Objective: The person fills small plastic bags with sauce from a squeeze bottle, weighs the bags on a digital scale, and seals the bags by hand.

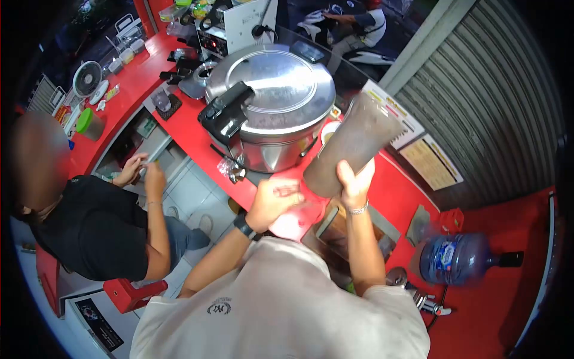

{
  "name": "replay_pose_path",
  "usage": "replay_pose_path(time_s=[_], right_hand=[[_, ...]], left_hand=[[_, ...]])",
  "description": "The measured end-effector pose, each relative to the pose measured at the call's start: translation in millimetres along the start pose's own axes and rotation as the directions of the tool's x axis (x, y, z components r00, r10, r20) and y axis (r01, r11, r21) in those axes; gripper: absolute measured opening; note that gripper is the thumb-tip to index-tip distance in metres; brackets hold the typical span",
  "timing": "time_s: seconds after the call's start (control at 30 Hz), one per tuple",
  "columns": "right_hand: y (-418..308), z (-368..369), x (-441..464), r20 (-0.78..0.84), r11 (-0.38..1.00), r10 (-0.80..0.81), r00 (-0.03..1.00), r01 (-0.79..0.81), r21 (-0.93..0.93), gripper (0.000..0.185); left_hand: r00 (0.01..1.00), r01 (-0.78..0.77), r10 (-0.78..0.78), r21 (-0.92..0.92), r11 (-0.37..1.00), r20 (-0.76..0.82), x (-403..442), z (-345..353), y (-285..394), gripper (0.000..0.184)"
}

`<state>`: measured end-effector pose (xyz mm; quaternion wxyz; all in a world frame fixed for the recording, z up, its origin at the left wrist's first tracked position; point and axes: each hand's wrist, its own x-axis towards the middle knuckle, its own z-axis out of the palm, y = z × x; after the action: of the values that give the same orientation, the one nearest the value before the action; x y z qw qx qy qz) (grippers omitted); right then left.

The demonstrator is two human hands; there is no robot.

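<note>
My right hand (pixel 357 182) is wrapped around the lower part of a tall, cloudy grey-brown container (pixel 359 140). The container leans up and to the right, over the red counter. To its left, my left hand (pixel 274 204) has its fingers curled just above a pinkish-red, shiny surface or sheet (pixel 294 222). What those fingers hold, if anything, I cannot make out. Right in front of both hands stands a large steel pot (pixel 272 146) with a domed lid (pixel 272 84) and a black latch handle (pixel 227 110). A pale cup or bowl (pixel 329 131) is partly hidden behind the container.
A co-worker in a black shirt (pixel 98 224) stands at left, hands together. A big blue water bottle (pixel 454 258) lies at right. A clear cup (pixel 161 100) sits on a dark mat. Printed sheets (pixel 431 161) hang near the roller shutter (pixel 490 113). Outside, a person (pixel 362 30) sits by motorbikes.
</note>
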<state>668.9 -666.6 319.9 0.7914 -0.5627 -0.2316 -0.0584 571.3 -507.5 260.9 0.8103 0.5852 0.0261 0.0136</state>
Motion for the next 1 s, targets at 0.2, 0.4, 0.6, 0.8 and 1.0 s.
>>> replay_pose_path(time_s=[0.2, 0.4, 0.6, 0.8, 1.0], right_hand=[[-10, 2, 28, 0.001, 1.0, 0.0, 1.0, 0.0, 0.012, 0.057], [-23, 9, 42, 0.068, 0.997, 0.016, 0.998, -0.021, 0.077, 0.064], [-24, 6, 48, 0.099, 0.995, 0.026, 0.995, -0.035, 0.09, 0.064], [-28, 9, 48, 0.098, 0.988, 0.053, 0.994, -0.066, 0.141, 0.06], [-23, 6, 50, 0.115, 0.988, 0.047, 0.992, -0.063, 0.14, 0.059]], left_hand=[[1.0, -0.018, 0.018, -0.015, 1.0, 0.017, 18, 6, 21, 0.051], [1.0, 0.016, -0.015, -0.074, 0.997, 0.014, 26, 12, 37, 0.048], [0.999, -0.008, 0.016, -0.145, 0.989, 0.05, 30, 12, 33, 0.041], [0.994, -0.035, 0.046, -0.115, 0.993, 0.099, 30, 9, 32, 0.036], [0.992, -0.041, 0.054, -0.118, 0.992, 0.114, 32, 9, 31, 0.035]])
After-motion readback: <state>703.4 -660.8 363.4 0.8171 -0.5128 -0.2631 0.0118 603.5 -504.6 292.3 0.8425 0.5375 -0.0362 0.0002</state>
